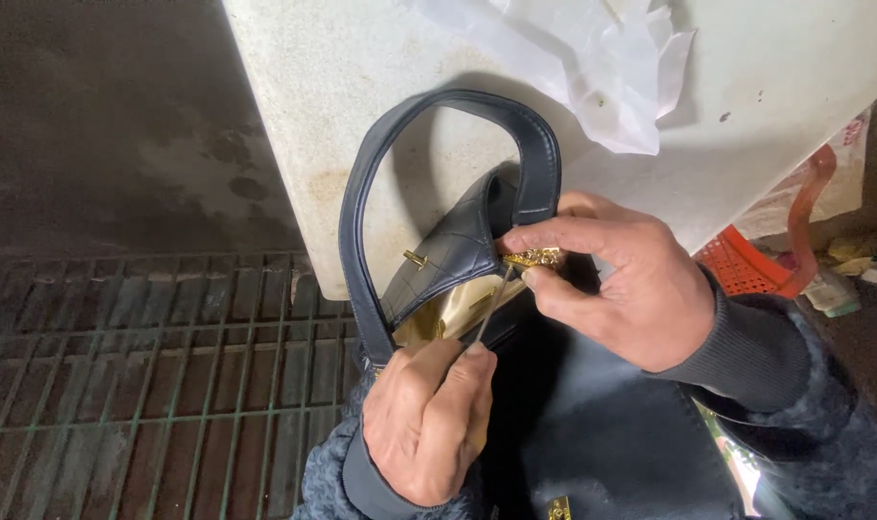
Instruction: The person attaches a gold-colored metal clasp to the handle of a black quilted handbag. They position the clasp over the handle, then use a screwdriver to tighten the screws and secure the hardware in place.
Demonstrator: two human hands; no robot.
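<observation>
Nearest the camera: the left hand, low in frame, fingers curled closed round the handle of a thin metal tool, probably a small screwdriver or awl; the handle itself is hidden in the fist. The tool's shaft runs up and to the right from the fist, its long axis on a diagonal, and its tip meets the gold clasp fitting on the flap of a dark navy handbag. The right hand comes in from the right and pinches that fitting between thumb and forefinger, the other fingers folded; it is the hand closer to the clasp and touches it directly, while the left reaches it only through the tool. The bag rests in the person's lap against the edge of a stained white table, flap lifted so the gold lining shows beneath. The bag's handle loop arches upward over the tabletop, above and left of the work point. A small gold stud sits on the quilted flap, just left of the clasp. Crumpled white paper lies further back on the table, well apart. To the left, a metal floor grate; to the right, an orange plastic basket near the right sleeve.
</observation>
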